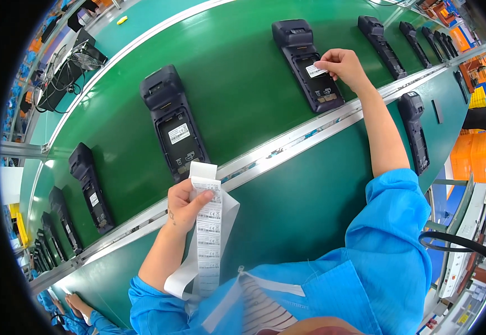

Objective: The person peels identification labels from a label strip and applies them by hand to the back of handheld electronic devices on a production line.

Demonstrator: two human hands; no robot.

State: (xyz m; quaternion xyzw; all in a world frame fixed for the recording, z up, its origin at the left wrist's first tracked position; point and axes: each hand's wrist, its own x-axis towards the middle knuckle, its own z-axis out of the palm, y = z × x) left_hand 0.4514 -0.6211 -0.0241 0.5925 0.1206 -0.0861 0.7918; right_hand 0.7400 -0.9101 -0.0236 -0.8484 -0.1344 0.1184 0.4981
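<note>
My left hand (183, 205) grips a long strip of printed white labels (209, 237), thumb on its front, and the strip hangs down toward my blue smock. My right hand (344, 68) is over a dark handheld payment terminal (293, 34) on the green belt. Its thumb and forefinger pinch the edge of a small white label (313, 71), which lies against the open back recess of that terminal. Just beyond my left hand lies another terminal (163, 92), its recess bearing a white label (179, 133).
More terminals lie along the belt (237, 84), including a labelled one (89, 178) at left and one (378, 42) at right. A metal rail (287, 146) borders the belt. On the near table rests another terminal (415, 131). A co-worker's hand (78, 304) shows at lower left.
</note>
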